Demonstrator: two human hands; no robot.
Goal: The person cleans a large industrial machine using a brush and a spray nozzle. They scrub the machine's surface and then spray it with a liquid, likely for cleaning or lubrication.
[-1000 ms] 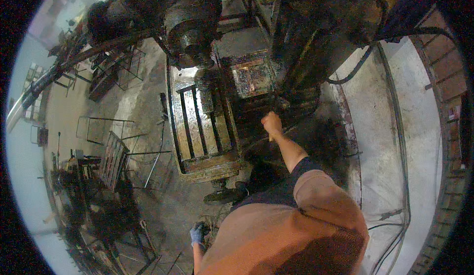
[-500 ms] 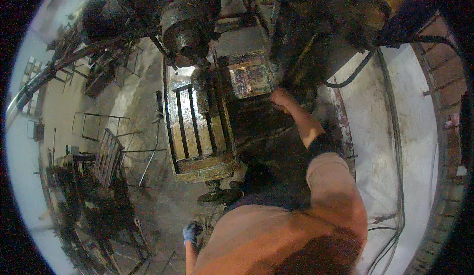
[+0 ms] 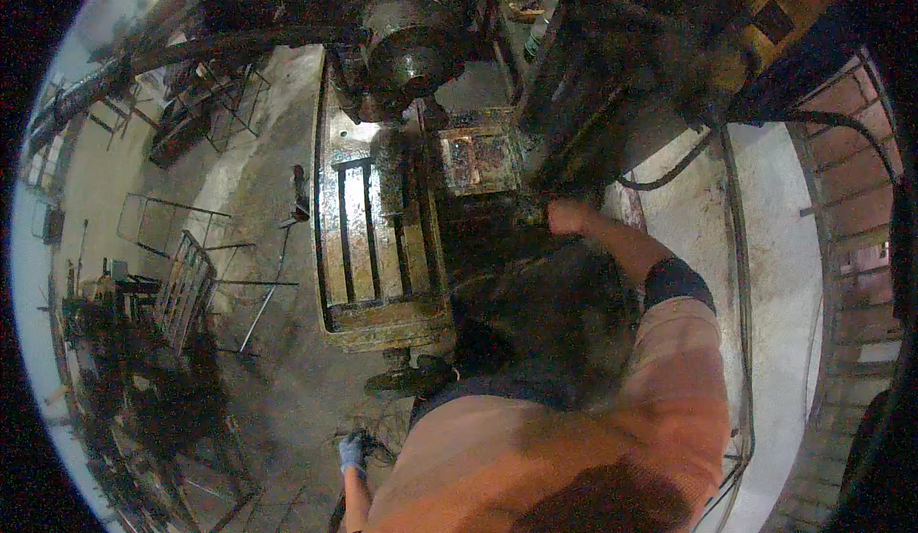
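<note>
My right hand [image 3: 568,217], bare, is closed at the side of a milling machine, next to its dark column. Whatever its fingers grip is hidden. Left of that hand lies the machine's oily, slotted worktable [image 3: 384,318], with a dark block-shaped part [image 3: 390,174] on it. Above the table hangs the round milling head [image 3: 413,41]. My left hand [image 3: 352,450], in a grey-blue glove, is low beside my body, away from the machine. Its fingers are too dark and blurred to read, and something dark shows beside them.
A round handwheel [image 3: 397,380] sticks out below the table's near end. Thin metal frames [image 3: 182,289] stand on the floor to the left, with a dark cluttered bench [image 3: 124,380] nearer. A thick black cable [image 3: 669,174] loops at the right, before a pale wall panel [image 3: 789,275].
My view has shifted, so the machine sits differently in the picture. My right hand has come slightly nearer and to the right, with the elbow farther out. My left hand remains low at my side.
</note>
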